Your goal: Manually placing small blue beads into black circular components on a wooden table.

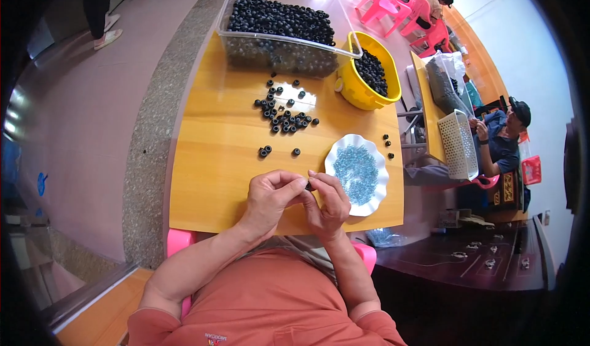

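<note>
Both my hands meet over the near edge of the wooden table [209,180]. Between the fingertips of my left hand [269,200] and my right hand [329,203] is a small black ring-shaped part [308,187], mostly covered by the fingers. Just beyond my right hand stands a white scalloped plate [382,189] with many tiny clear-blue pieces [356,171]. Ahead of my hands lies a loose cluster of black ring-shaped parts [286,121], with a few more nearer to me [265,152].
A clear plastic bin [283,63] full of black parts stands at the table's far side. Right of it is a yellow tub [362,97] holding more. At another table on the right, a seated person [507,134] works beside a white basket [456,143]. Pink chairs [387,5] stand farther off.
</note>
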Available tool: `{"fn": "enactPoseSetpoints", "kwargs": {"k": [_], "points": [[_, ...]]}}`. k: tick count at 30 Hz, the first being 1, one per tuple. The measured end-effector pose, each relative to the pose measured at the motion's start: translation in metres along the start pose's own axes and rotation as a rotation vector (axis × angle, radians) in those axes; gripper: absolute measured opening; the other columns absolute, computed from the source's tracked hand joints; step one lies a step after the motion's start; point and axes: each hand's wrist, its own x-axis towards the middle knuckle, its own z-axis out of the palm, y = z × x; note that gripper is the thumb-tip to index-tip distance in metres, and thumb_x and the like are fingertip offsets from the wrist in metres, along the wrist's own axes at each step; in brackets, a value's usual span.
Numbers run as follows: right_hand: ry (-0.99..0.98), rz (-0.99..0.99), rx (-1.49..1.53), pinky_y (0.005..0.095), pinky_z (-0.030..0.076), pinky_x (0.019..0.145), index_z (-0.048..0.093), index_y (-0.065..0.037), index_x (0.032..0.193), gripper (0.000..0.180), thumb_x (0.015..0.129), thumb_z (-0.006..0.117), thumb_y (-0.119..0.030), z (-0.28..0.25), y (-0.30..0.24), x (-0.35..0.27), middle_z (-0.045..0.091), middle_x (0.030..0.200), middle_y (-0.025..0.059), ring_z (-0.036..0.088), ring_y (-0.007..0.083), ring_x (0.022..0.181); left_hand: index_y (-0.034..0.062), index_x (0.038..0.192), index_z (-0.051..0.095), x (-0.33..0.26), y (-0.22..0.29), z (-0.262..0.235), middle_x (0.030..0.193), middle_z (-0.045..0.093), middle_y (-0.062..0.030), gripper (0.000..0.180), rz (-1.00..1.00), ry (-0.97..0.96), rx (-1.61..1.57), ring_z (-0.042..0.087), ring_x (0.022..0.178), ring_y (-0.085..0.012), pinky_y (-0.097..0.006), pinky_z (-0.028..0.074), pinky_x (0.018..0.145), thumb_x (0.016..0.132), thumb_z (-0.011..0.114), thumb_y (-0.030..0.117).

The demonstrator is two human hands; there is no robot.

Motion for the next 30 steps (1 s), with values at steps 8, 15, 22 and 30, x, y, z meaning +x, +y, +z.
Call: {"fn": "enactPoseSetpoints", "kwargs": {"k": [8, 15, 22, 30], "points": [[-0.01, 0.073, 0.039, 0.0293, 0.052, 0.065, 0.064, 0.001, 0.101, 0.033, 0.072, 0.078, 0.002, -0.004, -0.003, -0.001, 0.062, 0.093, 0.0145, 0.062, 0.0217, 0.074, 0.0007, 0.095, 0.065, -0.002, -0.004, 0.0, 0.089, 0.066, -0.0046, 0.008, 0.017, 0.012, 0.026, 0.065, 0.078, -0.0112, -0.026, 0.056, 0.075, 0.092, 0.064, 0.008], [-0.018, 0.072, -0.015, 0.0294, 0.052, 0.065, 0.063, 0.002, 0.101, 0.033, 0.071, 0.078, 0.002, -0.007, -0.004, 0.0, 0.063, 0.094, 0.014, 0.062, 0.0216, 0.075, 0.0003, 0.095, 0.066, -0.001, -0.005, 0.001, 0.086, 0.067, -0.0041, 0.009, 0.048, 0.017, 0.052, 0.065, 0.076, -0.0103, -0.024, 0.056, 0.074, 0.092, 0.065, 0.009], [-0.036, 0.005, -0.06, 0.0318, 0.053, 0.064, 0.065, 0.002, 0.097, 0.03, 0.07, 0.078, 0.002, -0.008, -0.005, 0.002, 0.065, 0.091, 0.0165, 0.065, 0.0271, 0.075, -0.0002, 0.095, 0.066, -0.002, -0.007, 0.001, 0.086, 0.066, -0.0041, 0.01, 0.05, 0.009, 0.052, 0.065, 0.076, -0.0105, -0.024, 0.056, 0.073, 0.091, 0.066, 0.008], [-0.037, 0.037, -0.044, 0.0315, 0.053, 0.063, 0.065, 0.002, 0.098, 0.031, 0.07, 0.078, 0.003, -0.011, -0.005, 0.002, 0.066, 0.09, 0.0162, 0.066, 0.026, 0.074, -0.0008, 0.095, 0.066, -0.002, -0.009, 0.001, 0.087, 0.066, -0.0046, 0.01, 0.054, 0.012, 0.046, 0.064, 0.076, -0.0108, -0.025, 0.056, 0.074, 0.091, 0.066, 0.008]]}}
